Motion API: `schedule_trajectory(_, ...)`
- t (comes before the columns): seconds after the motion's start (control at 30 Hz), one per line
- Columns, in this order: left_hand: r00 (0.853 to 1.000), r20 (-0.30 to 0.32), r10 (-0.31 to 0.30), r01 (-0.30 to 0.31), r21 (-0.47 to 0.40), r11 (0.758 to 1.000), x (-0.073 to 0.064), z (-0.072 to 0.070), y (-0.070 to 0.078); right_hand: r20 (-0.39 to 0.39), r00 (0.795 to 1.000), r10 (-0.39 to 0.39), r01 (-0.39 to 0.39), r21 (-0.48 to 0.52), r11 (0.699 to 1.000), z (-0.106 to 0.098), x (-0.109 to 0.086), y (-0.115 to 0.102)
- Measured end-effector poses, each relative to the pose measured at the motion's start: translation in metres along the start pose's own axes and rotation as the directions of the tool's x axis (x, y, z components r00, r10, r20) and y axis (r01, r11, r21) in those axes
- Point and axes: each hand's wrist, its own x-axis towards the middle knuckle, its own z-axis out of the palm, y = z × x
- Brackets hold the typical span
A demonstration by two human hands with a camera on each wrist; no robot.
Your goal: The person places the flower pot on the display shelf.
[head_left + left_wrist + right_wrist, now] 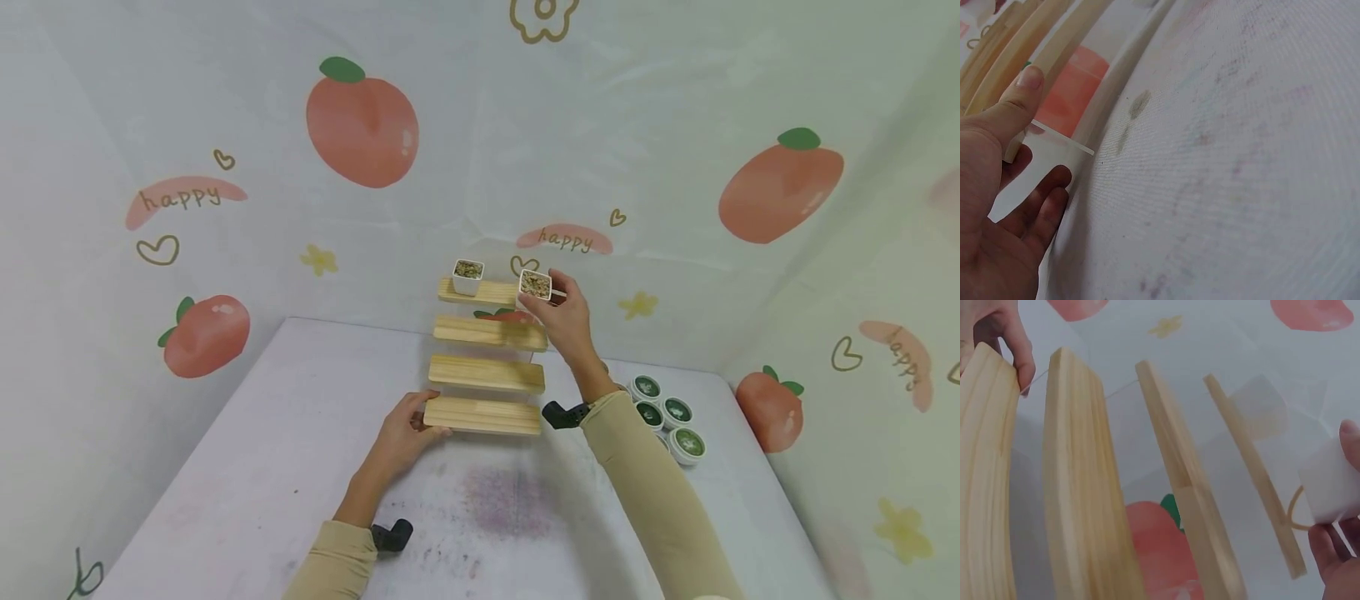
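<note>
A stepped wooden shelf rack [486, 375] with several pale boards stands on the table by the back wall. My left hand [401, 435] grips the left end of its lowest board; the left wrist view shows the thumb [1022, 94] on the board and fingers on the other side. My right hand [572, 321] holds a small white square pot [536, 285] with speckled, gravel-like filling between thumb and fingers, at the right end of the top board. In the right wrist view this pot [1334, 481] appears beside the top board's edge. A similar pot [467, 277] sits upright on the top board's left side.
Several round white containers with green tops [677, 411] cluster on the table right of the rack, partly behind my right forearm. A white backdrop with printed fruit [362, 132] rises behind and at the sides. The white tabletop [300, 450] has purplish stains near the front.
</note>
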Motion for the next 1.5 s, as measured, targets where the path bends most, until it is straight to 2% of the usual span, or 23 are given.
schedule_trajectory(0.23,1.000,0.005,0.008,-0.008,-0.008,1.000,0.000,-0.002,0.002,0.000,1.000,0.006,-0.006,-0.016,1.000,0.014,0.018,0.007)
schedule_trajectory(0.4,1.000,0.007,0.014,-0.014,-0.007,1.000,0.001,-0.002,0.002,0.024,1.000,0.007,-0.006,-0.045,0.999,0.022,0.024,0.003)
schedule_trajectory(0.93,1.000,0.002,0.000,0.000,-0.016,1.000,-0.001,0.002,0.003,0.061,0.998,0.008,0.003,-0.193,0.981,0.024,0.025,-0.002)
schedule_trajectory(1.3,1.000,-0.002,0.000,0.000,-0.022,1.000,-0.003,0.003,0.003,0.105,0.994,0.007,0.015,-0.205,0.979,0.023,0.023,0.001)
schedule_trajectory(1.5,1.000,-0.013,-0.004,0.004,-0.021,1.000,-0.003,0.003,0.001,0.117,0.993,0.021,-0.002,-0.162,0.987,0.019,0.020,0.005)
